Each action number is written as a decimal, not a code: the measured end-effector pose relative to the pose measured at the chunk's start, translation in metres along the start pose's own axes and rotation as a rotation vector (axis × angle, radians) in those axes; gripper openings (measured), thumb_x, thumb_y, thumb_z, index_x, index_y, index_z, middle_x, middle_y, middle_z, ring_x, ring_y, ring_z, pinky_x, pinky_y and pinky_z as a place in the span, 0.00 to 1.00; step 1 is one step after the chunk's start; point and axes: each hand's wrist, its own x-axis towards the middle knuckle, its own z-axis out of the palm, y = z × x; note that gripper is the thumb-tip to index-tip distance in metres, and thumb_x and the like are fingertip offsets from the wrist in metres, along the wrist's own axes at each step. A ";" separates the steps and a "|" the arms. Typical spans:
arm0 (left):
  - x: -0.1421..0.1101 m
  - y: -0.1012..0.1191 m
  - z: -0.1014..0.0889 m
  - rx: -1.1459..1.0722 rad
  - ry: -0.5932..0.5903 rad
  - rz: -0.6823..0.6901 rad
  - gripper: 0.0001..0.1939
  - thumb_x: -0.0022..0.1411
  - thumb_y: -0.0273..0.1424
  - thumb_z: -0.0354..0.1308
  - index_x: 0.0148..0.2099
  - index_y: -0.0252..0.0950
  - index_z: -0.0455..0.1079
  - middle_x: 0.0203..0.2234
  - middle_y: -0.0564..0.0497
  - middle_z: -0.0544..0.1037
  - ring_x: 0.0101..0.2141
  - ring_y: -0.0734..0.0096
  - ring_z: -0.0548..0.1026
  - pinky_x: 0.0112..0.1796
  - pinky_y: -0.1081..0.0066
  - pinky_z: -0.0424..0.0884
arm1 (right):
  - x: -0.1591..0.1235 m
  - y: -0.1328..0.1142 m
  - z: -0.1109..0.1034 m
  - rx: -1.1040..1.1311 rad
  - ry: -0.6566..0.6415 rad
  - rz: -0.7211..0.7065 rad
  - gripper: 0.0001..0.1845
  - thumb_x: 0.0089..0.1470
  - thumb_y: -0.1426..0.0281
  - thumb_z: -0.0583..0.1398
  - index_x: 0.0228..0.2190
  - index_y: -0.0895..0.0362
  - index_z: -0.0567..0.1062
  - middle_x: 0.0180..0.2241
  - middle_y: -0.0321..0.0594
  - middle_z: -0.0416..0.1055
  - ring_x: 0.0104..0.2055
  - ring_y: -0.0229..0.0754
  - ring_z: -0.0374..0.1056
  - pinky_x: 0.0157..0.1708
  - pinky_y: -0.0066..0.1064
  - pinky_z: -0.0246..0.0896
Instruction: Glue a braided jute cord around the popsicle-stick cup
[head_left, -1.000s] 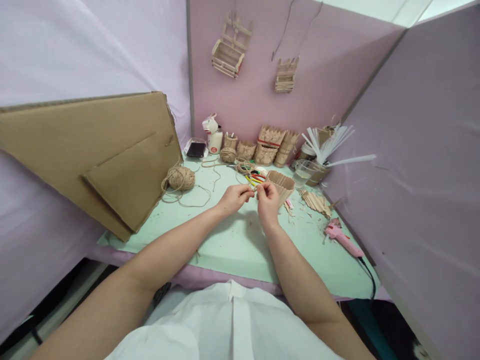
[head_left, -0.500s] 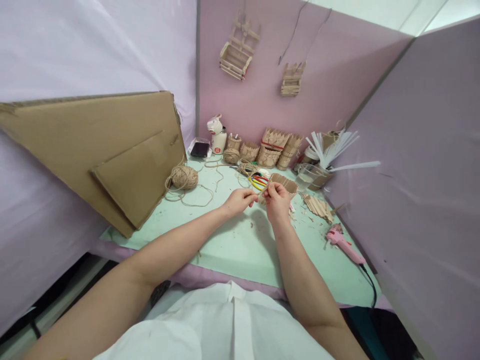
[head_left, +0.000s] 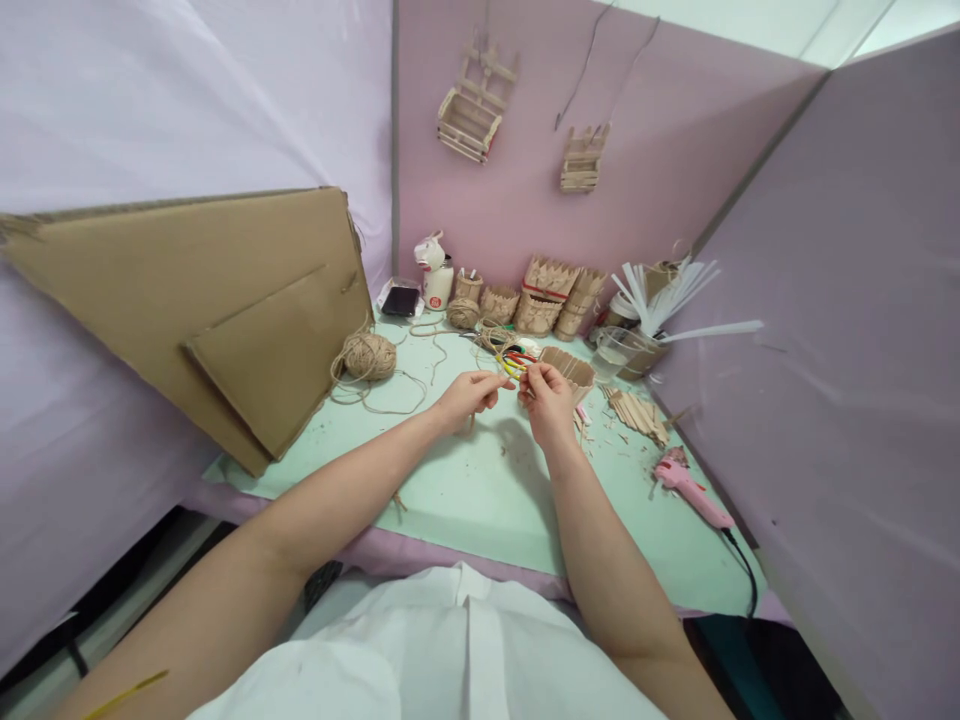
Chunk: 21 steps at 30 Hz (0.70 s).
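My left hand [head_left: 471, 396] is closed in a pinch over the middle of the table, and a short tan end of twine [head_left: 472, 424] hangs below it. Close to its right, my right hand [head_left: 546, 400] pinches too, with fingertips facing the left ones. The thin strand between them is hard to see. Just behind my right hand stands a small box of wooden sticks [head_left: 574, 372], partly covered by it. Yellow-handled pliers [head_left: 511, 366] and red-handled ones [head_left: 520, 356] lie right beyond my fingertips.
A ball of twine [head_left: 369, 356] lies left, beside leaning cardboard [head_left: 277, 300]. On the right are a pink glue gun [head_left: 694, 490], loose wooden sticks [head_left: 636, 415], a clear cup [head_left: 611, 352] and white glue sticks [head_left: 664, 300]. Finished stick boxes [head_left: 538, 312] line the back wall.
My hands have drawn slightly apart, the left one moving a little left. A twine end now shows beneath the left hand, and the yellow pliers are more visible between the hands.
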 end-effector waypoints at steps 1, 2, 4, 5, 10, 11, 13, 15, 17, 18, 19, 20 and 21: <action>0.000 -0.001 0.000 0.031 0.037 0.009 0.20 0.53 0.44 0.57 0.37 0.30 0.74 0.13 0.58 0.59 0.15 0.82 0.51 0.19 0.73 0.44 | -0.001 0.000 0.001 -0.016 -0.008 -0.004 0.17 0.44 0.55 0.63 0.25 0.55 0.66 0.22 0.31 0.65 0.21 0.31 0.58 0.21 0.25 0.54; 0.000 -0.001 0.000 0.057 0.068 0.017 0.20 0.53 0.44 0.57 0.36 0.31 0.74 0.13 0.59 0.57 0.15 0.81 0.51 0.20 0.73 0.44 | -0.002 0.000 0.002 -0.033 -0.016 -0.008 0.17 0.44 0.55 0.63 0.25 0.54 0.65 0.22 0.31 0.65 0.21 0.31 0.59 0.21 0.25 0.54; 0.001 -0.002 0.000 0.088 0.103 0.026 0.19 0.52 0.44 0.58 0.34 0.31 0.74 0.12 0.60 0.55 0.16 0.81 0.51 0.20 0.73 0.44 | -0.003 0.000 0.003 -0.058 -0.027 -0.010 0.18 0.45 0.54 0.62 0.25 0.54 0.66 0.22 0.31 0.65 0.22 0.32 0.59 0.22 0.25 0.55; 0.001 -0.001 0.000 0.092 0.108 0.033 0.18 0.52 0.43 0.58 0.34 0.31 0.73 0.12 0.60 0.55 0.16 0.81 0.51 0.20 0.74 0.45 | -0.003 0.000 0.004 -0.066 -0.030 -0.005 0.19 0.45 0.53 0.62 0.25 0.55 0.66 0.22 0.32 0.66 0.22 0.32 0.60 0.22 0.25 0.55; 0.001 -0.001 0.001 0.016 0.073 0.071 0.15 0.53 0.41 0.58 0.32 0.32 0.72 0.13 0.59 0.61 0.17 0.81 0.55 0.21 0.74 0.49 | -0.003 0.003 0.003 -0.114 -0.064 0.122 0.25 0.49 0.46 0.55 0.26 0.56 0.70 0.25 0.37 0.70 0.23 0.34 0.62 0.20 0.25 0.56; 0.001 -0.002 0.002 -0.022 0.051 0.064 0.14 0.54 0.40 0.58 0.32 0.32 0.71 0.13 0.58 0.63 0.17 0.82 0.56 0.22 0.75 0.50 | -0.003 0.004 0.003 -0.120 -0.086 0.153 0.26 0.49 0.45 0.54 0.26 0.56 0.71 0.25 0.38 0.70 0.23 0.34 0.63 0.20 0.25 0.56; 0.001 -0.002 0.003 -0.134 0.001 0.029 0.12 0.54 0.37 0.59 0.33 0.31 0.71 0.15 0.57 0.67 0.17 0.83 0.59 0.22 0.76 0.53 | -0.003 0.006 0.003 -0.116 -0.135 0.198 0.27 0.50 0.44 0.53 0.26 0.56 0.72 0.24 0.38 0.71 0.24 0.36 0.65 0.21 0.26 0.57; 0.001 -0.002 0.003 -0.275 -0.037 -0.024 0.08 0.54 0.32 0.60 0.34 0.31 0.70 0.19 0.54 0.71 0.19 0.83 0.64 0.24 0.77 0.58 | -0.003 0.008 0.003 -0.104 -0.152 0.222 0.27 0.50 0.45 0.53 0.29 0.56 0.73 0.23 0.38 0.71 0.26 0.37 0.66 0.22 0.26 0.58; 0.001 -0.001 0.002 -0.415 -0.050 -0.084 0.07 0.53 0.27 0.60 0.36 0.31 0.70 0.24 0.51 0.75 0.23 0.81 0.70 0.28 0.78 0.65 | -0.003 0.008 0.003 -0.107 -0.137 0.228 0.27 0.50 0.45 0.53 0.32 0.56 0.74 0.26 0.39 0.73 0.28 0.38 0.68 0.23 0.27 0.60; 0.001 -0.001 0.001 -0.476 -0.047 -0.109 0.06 0.54 0.25 0.60 0.37 0.31 0.70 0.26 0.50 0.77 0.26 0.80 0.73 0.30 0.77 0.67 | -0.003 0.007 0.003 -0.113 -0.128 0.224 0.27 0.51 0.46 0.53 0.34 0.56 0.74 0.29 0.40 0.74 0.30 0.38 0.69 0.24 0.26 0.60; 0.002 0.000 0.000 -0.528 -0.040 -0.127 0.06 0.54 0.24 0.59 0.37 0.31 0.70 0.29 0.48 0.78 0.29 0.78 0.75 0.33 0.77 0.69 | -0.004 0.006 0.003 -0.117 -0.128 0.216 0.26 0.51 0.46 0.54 0.35 0.55 0.75 0.32 0.41 0.75 0.31 0.38 0.69 0.25 0.26 0.61; 0.002 0.000 -0.002 -0.574 -0.028 -0.134 0.06 0.55 0.23 0.59 0.38 0.32 0.69 0.31 0.48 0.78 0.31 0.78 0.76 0.35 0.77 0.70 | -0.005 0.005 0.004 -0.120 -0.143 0.206 0.25 0.51 0.47 0.54 0.35 0.55 0.75 0.34 0.41 0.75 0.33 0.38 0.70 0.26 0.26 0.62; 0.002 0.000 -0.003 -0.610 -0.012 -0.129 0.06 0.56 0.22 0.58 0.38 0.32 0.69 0.32 0.47 0.78 0.33 0.77 0.76 0.37 0.76 0.71 | -0.006 0.004 0.006 -0.123 -0.170 0.193 0.24 0.51 0.48 0.55 0.36 0.55 0.74 0.35 0.41 0.75 0.35 0.39 0.70 0.27 0.27 0.63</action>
